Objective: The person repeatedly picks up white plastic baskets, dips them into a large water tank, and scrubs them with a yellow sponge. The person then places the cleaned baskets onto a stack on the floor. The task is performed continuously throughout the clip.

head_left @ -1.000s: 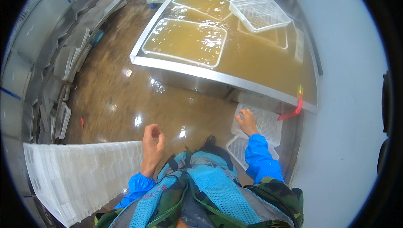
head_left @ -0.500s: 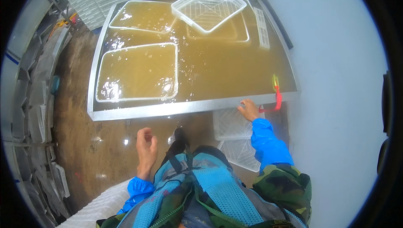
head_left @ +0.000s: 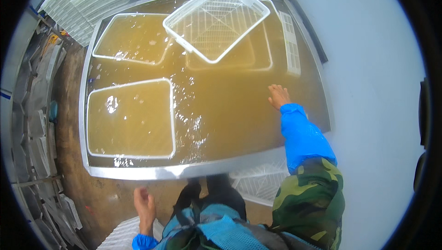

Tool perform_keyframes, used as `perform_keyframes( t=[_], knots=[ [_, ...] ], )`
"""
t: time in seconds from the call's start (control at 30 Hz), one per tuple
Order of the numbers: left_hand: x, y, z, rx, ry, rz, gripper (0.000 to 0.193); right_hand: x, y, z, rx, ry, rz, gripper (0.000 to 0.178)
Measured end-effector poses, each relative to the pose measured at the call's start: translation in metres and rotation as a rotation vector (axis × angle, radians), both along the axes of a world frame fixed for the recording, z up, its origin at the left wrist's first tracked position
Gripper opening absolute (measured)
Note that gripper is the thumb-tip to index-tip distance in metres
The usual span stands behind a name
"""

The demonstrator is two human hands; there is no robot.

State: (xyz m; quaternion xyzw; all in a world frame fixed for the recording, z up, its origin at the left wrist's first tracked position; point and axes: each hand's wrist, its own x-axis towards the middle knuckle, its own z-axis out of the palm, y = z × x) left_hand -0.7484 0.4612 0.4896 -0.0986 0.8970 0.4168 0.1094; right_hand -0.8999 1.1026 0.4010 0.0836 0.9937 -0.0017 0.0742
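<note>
My right hand point(head_left: 279, 96) reaches over the brown water of a metal-edged tank point(head_left: 172, 171), fingers stretched out and holding nothing. Below the tank's front edge, at the left, hangs my left hand point(head_left: 145, 207), empty, with its fingers loosely bent and apart. A white slatted plastic crate point(head_left: 248, 2) sits tilted at the far side of the tank, partly above the water. Along the right wall a narrow white crate side point(head_left: 290, 42) shows. Two more crates lie sunk to their rims, one near left point(head_left: 173, 121) and one far left point(head_left: 105, 35).
A tall stack of white trays point(head_left: 87, 5) stands behind the tank at the left. More white crates point(head_left: 262, 183) lie on the floor under its front right. Shelving with grey-white trays point(head_left: 39, 130) lines the left, and a pale wall point(head_left: 368, 88) bounds the right.
My right hand has gone from the tank's front edge forward over the water. The view has shifted closer to the tank. The red and yellow item by the front right edge no longer shows.
</note>
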Motion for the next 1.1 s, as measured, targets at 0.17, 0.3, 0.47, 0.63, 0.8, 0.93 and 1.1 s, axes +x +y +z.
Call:
perform_keyframes(
  t=[0.17, 0.3, 0.47, 0.63, 0.8, 0.93, 1.1],
  knots=[
    [0.017, 0.034, -0.009, -0.135, -0.117, 0.04, 0.027, -0.118, 0.056, -0.07, 0.211, -0.169, 0.057, 0.037],
    [0.015, 0.039, -0.015, -0.261, -0.216, -0.138, 0.036, -0.133, 0.116, -0.127, 0.461, -0.145, 0.111, 0.027],
    [0.016, 0.048, -0.012, -0.202, -0.245, -0.091, 0.038, -0.129, 0.089, -0.135, 0.561, -0.301, 0.188, 0.028],
    [0.019, 0.039, -0.016, -0.115, -0.168, -0.029, 0.037, -0.093, 0.051, -0.109, 0.452, -0.285, 0.236, 0.031],
    [0.018, 0.022, -0.021, -0.025, -0.032, -0.028, 0.029, -0.041, 0.0, -0.042, 0.346, -0.218, 0.31, 0.031],
    [0.022, -0.006, -0.023, -0.004, 0.071, -0.053, 0.027, -0.013, -0.042, 0.023, 0.291, -0.251, 0.293, 0.032],
    [0.027, -0.05, -0.024, 0.062, 0.156, -0.057, 0.028, 0.033, -0.089, 0.102, 0.25, -0.08, 0.361, 0.028]
  ],
)
